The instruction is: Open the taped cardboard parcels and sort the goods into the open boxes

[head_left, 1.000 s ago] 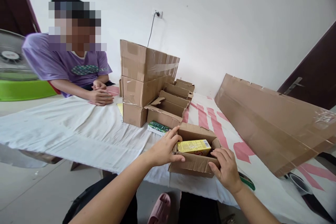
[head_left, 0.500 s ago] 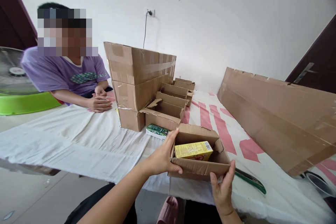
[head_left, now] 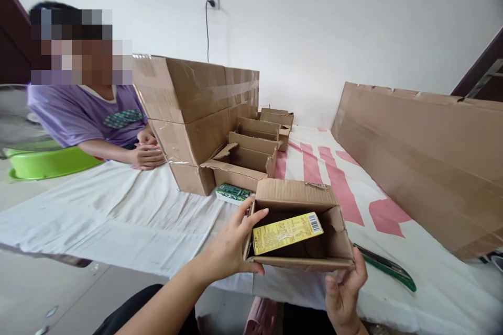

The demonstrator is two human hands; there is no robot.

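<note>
Both of my hands hold a small open cardboard box (head_left: 296, 193) near the table's front edge, its open top tipped toward me. My left hand (head_left: 230, 243) grips the left end, with fingers over the rim and the thumb low on the near side. At the near right corner, my right hand (head_left: 348, 285) has its fingers round the side and its thumb under the edge. Inside lies a yellow carton (head_left: 288, 231) with a barcode, slanting across the left part. A green and white small carton (head_left: 233, 193) rests on the cloth just beyond my left hand.
Several open cardboard boxes (head_left: 251, 159) run back in a row beside a tall stack of taped cartons (head_left: 204, 94). A green-handled cutter (head_left: 387, 267) lies at right, before a large cardboard panel (head_left: 424, 162). Across the table sits a person in a purple shirt (head_left: 90, 120).
The held box has tilted further toward me, showing more of its inside. The yellow carton now sits deeper with its top face turned to me. My view has shifted slightly.
</note>
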